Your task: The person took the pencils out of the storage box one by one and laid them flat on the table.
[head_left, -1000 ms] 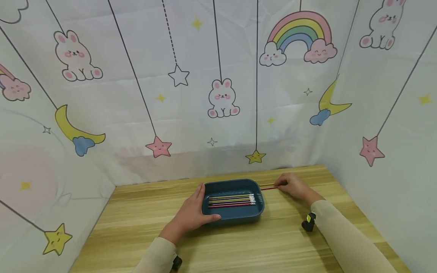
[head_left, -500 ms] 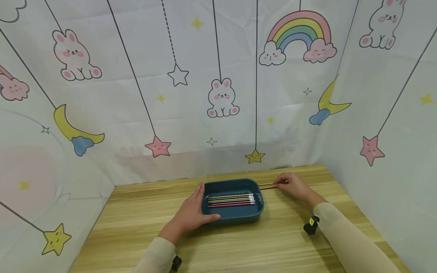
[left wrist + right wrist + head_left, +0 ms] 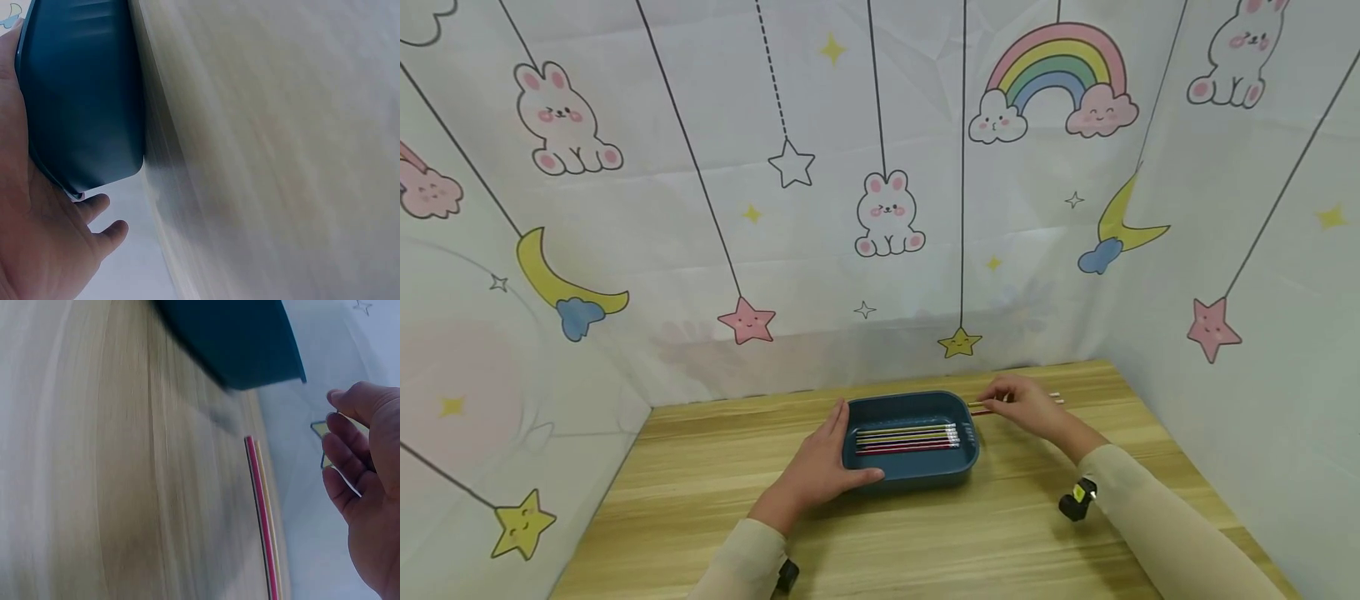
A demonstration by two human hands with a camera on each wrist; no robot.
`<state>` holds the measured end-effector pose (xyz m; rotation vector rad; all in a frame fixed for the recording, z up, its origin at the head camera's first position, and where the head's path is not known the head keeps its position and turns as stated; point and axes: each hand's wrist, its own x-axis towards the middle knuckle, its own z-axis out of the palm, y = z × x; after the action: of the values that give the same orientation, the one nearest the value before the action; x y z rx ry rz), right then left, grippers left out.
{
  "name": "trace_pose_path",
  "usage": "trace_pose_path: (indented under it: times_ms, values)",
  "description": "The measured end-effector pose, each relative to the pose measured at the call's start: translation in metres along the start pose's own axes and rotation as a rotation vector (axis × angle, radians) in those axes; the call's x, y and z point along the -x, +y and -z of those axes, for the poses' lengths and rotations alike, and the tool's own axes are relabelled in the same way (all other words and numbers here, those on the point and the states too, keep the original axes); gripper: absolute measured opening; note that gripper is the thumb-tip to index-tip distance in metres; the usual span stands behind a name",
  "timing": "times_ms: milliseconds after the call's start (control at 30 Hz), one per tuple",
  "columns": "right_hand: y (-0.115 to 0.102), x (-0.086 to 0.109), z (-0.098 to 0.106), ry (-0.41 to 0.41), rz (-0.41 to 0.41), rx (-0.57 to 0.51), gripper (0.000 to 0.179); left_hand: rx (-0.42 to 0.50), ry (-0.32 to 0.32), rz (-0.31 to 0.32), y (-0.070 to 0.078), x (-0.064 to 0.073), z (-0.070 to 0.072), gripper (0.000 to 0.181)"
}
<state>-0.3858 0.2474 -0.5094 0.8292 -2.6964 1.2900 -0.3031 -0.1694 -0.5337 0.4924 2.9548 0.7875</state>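
A dark blue rectangular tray stands on the table, with several pencils lying side by side inside, their silver-and-white ends to the right. My left hand holds the tray's left end, thumb at the front rim and fingers along the left side. In the left wrist view the hand reaches around the tray wall. Red and yellow pencils lie on the table right of the tray. Above them is my right hand; in the right wrist view this hand has loosely bent fingers, and no pencil shows between them.
A wood-grain table carries everything. White fabric walls printed with rabbits, stars and moons rise behind and on both sides. A small black device is worn at the right wrist.
My right hand has moved left along the pencils on the table, uncovering their white ends on its right. The left hand and the tray have stayed in place.
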Motion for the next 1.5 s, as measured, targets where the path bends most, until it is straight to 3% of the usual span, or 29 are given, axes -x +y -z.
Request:
trace_pose_path:
  times_ms: [233,433,800,1033,1500]
  values:
    - [-0.018,-0.006,-0.011,0.007,0.070,-0.044,0.012,0.000,-0.002,0.000,0.000,0.000,0.000,0.138]
    - [-0.034,-0.011,-0.022,-0.033,0.127,-0.035,0.012,-0.007,-0.001,0.002,0.001,0.000,0.002,0.138]
    - [-0.056,-0.023,-0.046,-0.198,0.145,-0.049,0.016,-0.003,0.001,0.015,0.000,0.000,0.001,0.138]
    - [-0.065,-0.030,-0.064,-0.313,0.198,0.043,0.014,0.001,0.007,0.008,0.000,0.000,0.001,0.139]
    - [-0.077,-0.037,-0.087,-0.401,0.190,0.090,0.018,0.000,0.007,0.001,0.003,0.001,0.003,0.138]
